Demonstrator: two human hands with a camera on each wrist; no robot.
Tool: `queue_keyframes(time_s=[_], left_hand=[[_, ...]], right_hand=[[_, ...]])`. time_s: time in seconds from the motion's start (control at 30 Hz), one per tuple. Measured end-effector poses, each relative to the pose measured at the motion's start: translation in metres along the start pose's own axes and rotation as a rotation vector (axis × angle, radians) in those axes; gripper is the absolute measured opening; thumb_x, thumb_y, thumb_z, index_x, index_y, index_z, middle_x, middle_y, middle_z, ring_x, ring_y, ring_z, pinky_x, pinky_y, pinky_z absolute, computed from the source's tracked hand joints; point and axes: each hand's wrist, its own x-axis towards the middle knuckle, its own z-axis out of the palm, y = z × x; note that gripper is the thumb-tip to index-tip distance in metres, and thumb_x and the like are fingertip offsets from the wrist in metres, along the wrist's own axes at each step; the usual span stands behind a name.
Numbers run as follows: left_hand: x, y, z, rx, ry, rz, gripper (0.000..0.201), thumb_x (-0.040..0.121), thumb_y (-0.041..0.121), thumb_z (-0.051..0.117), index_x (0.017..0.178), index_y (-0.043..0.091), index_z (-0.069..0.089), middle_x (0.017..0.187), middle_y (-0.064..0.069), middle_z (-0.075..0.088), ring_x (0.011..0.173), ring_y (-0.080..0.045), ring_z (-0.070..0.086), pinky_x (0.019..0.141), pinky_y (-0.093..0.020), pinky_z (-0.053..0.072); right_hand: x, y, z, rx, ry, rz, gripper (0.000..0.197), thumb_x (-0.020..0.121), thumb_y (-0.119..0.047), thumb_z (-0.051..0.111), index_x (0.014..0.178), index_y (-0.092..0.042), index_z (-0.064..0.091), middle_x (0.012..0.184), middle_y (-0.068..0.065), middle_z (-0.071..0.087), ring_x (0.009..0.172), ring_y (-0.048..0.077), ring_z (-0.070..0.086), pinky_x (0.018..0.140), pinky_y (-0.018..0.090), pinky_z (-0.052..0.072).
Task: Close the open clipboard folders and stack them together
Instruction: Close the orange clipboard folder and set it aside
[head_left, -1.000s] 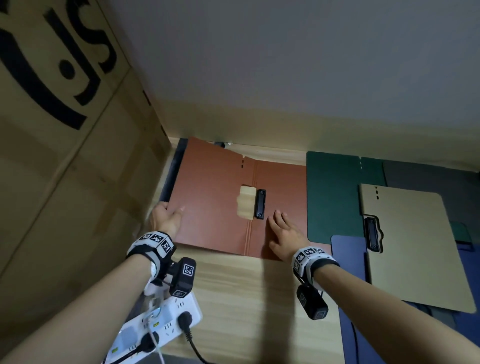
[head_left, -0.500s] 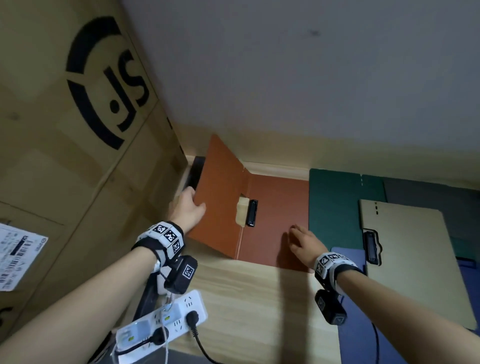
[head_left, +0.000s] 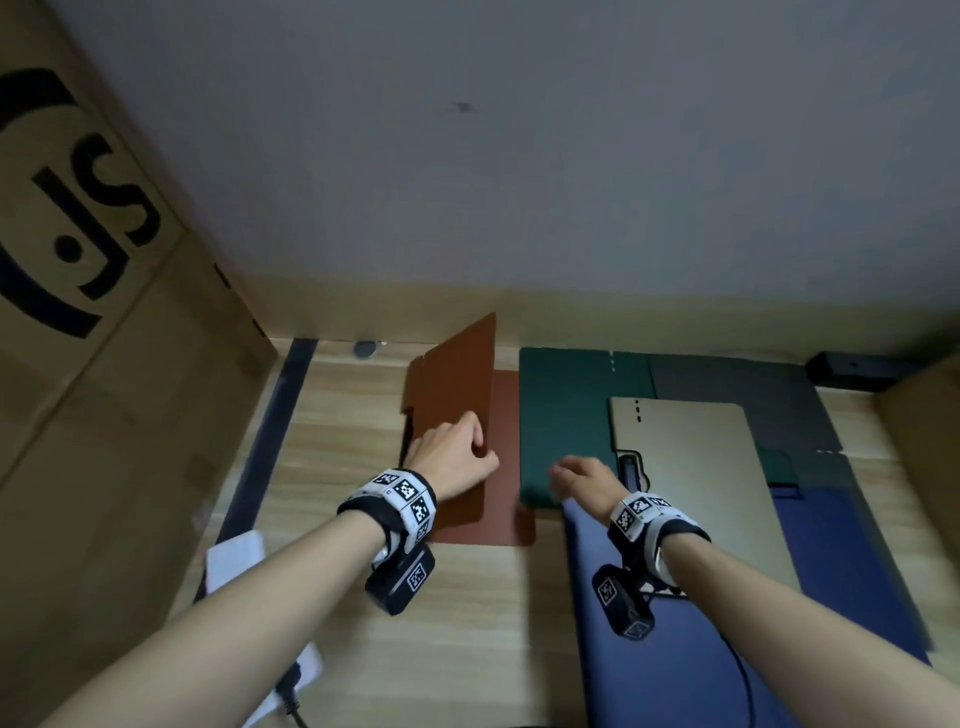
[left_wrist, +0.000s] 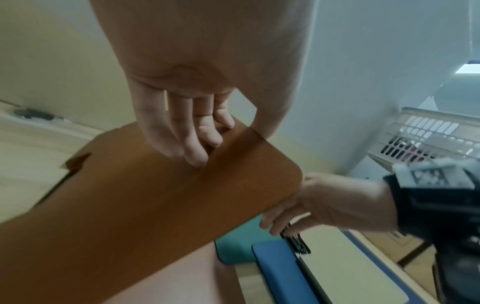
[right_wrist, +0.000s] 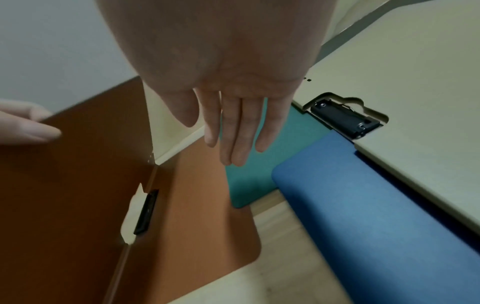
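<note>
A: Left hand (head_left: 451, 457) state?
B: Holds the raised cover of the brown folder (head_left: 457, 395), fingers (left_wrist: 197, 148) on its outer face, thumb wrapped over the free edge. Cover stands steeply tilted over the other half, which lies flat on the worktop (head_left: 467, 623).

A: Right hand (head_left: 584, 480)?
B: Holds nothing. Fingers (right_wrist: 233, 139) straight and together, palm down, hovering above the near-left corner of the green folder (head_left: 566, 415). Whether it touches the green one, cannot tell.

A: Where's the brown one sit?
B: Left end of the row, just beside the green folder. Black clip (right_wrist: 146, 211) shows at its spine in the right wrist view.

A: The others?
B: Green lies open flat. Beige folder (head_left: 696, 467) rests on top of the pile, overlapping green, with its own black clip (right_wrist: 345, 121) at the left edge. Blue folder (head_left: 675, 649) lies under the beige, nearest the person. Grey folder (head_left: 743, 395) at the back right, partly covered.

A: Surroundings?
B: Cardboard box (head_left: 104, 364) stands at the left, white power strip (head_left: 234, 566) by the left forearm.
</note>
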Motion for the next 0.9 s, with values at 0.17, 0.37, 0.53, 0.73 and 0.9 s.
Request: queue_keyframes(time_s=[0.17,0.37,0.53,0.73,0.9], left_hand=[[0.010,0.006,0.033,-0.034,-0.001,0.008,0.029,0.081,0.057,0.051,0.091,0.030,0.049,0.086,0.007,0.064,0.082,-0.022,0.061,0.069,-0.034,0.046],[0.019,-0.031,0.058,-0.106,-0.047,-0.075,0.018,0.085,0.041,0.052,0.101,0.032,0.053,0.096,0.014,0.065,0.088,-0.015,0.063,0.077,-0.033,0.051],[0.021,-0.092,0.059,-0.118,0.055,-0.342,0.033,0.084,0.032,0.059,0.115,0.024,0.055,0.119,0.004,0.060,0.103,-0.019,0.061,0.088,-0.037,0.052],[0.015,-0.152,0.065,-0.308,0.081,-0.683,0.041,0.072,0.041,0.065,0.105,0.016,0.062,0.106,0.001,0.060,0.104,-0.026,0.056,0.091,-0.037,0.047],[0.006,-0.169,0.065,-0.596,0.094,-0.801,0.032,0.076,0.059,0.064,0.065,0.030,0.056,0.070,0.004,0.059,0.079,-0.023,0.062,0.082,-0.034,0.053]], right_hand=[[0.006,-0.017,0.006,0.259,0.026,0.052,0.028,0.099,-0.022,0.045,0.106,-0.004,0.066,0.096,0.019,0.070,0.074,0.022,0.064,0.051,0.013,0.046],[0.021,-0.025,0.019,0.295,0.008,0.087,0.022,0.099,-0.022,0.049,0.089,-0.007,0.061,0.073,0.006,0.060,0.064,0.018,0.059,0.054,0.020,0.047],[0.039,-0.010,0.031,0.034,0.062,0.108,0.007,0.089,-0.023,0.064,0.084,-0.019,0.065,0.085,0.004,0.073,0.077,0.022,0.072,0.078,0.036,0.058],[0.054,-0.021,0.062,-0.169,0.043,0.152,0.011,0.083,-0.032,0.071,0.081,-0.025,0.062,0.087,0.000,0.074,0.082,0.020,0.071,0.084,0.036,0.057],[0.062,-0.026,0.090,-0.192,0.061,0.224,0.014,0.082,-0.036,0.071,0.079,-0.026,0.062,0.094,0.002,0.071,0.088,0.023,0.069,0.086,0.040,0.057]])
